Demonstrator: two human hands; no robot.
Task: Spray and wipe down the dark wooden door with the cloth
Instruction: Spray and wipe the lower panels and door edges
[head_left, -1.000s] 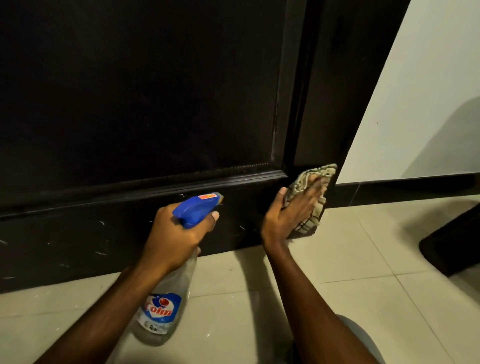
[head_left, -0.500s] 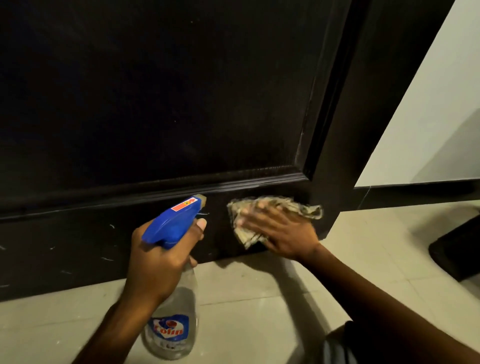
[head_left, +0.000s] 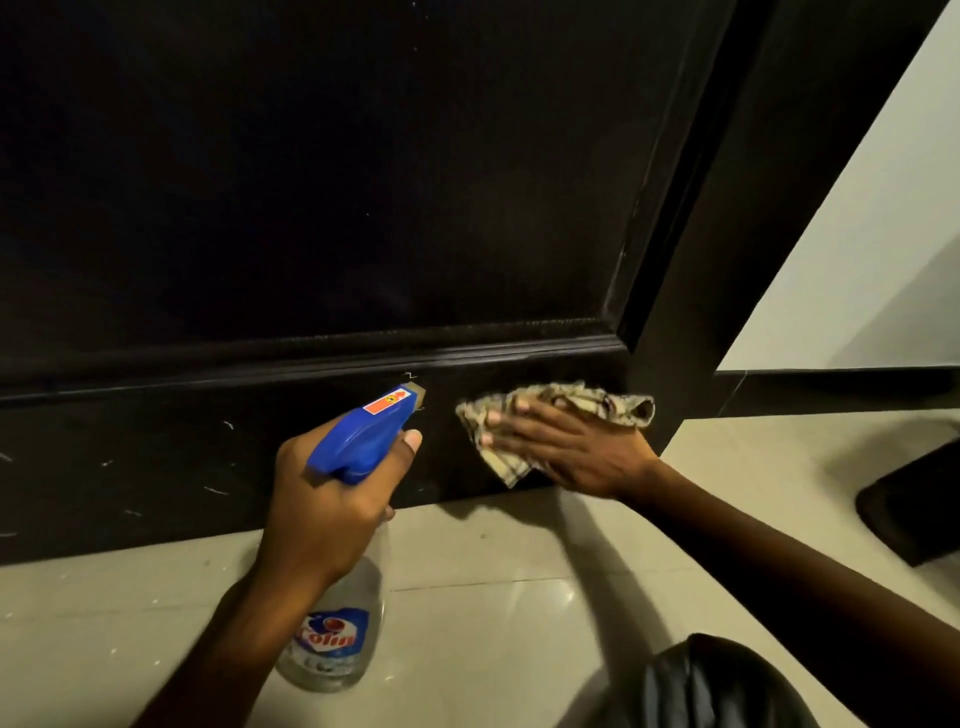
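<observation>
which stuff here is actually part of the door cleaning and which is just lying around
In the job: dark wooden door; spray bottle, gripped by left hand; cloth, pressed on the door by right hand.
Just around: tiled floor; white wall; black skirting; dark object at right edge.

Left hand (head_left: 332, 499), right hand (head_left: 576, 452) bare, forearms bare; dark ribbed garment (head_left: 717, 686) lower right.

Spray bottle (head_left: 332, 642) label: "Colin", partly hidden. Red nozzle sticker (head_left: 383, 404) illegible.
</observation>
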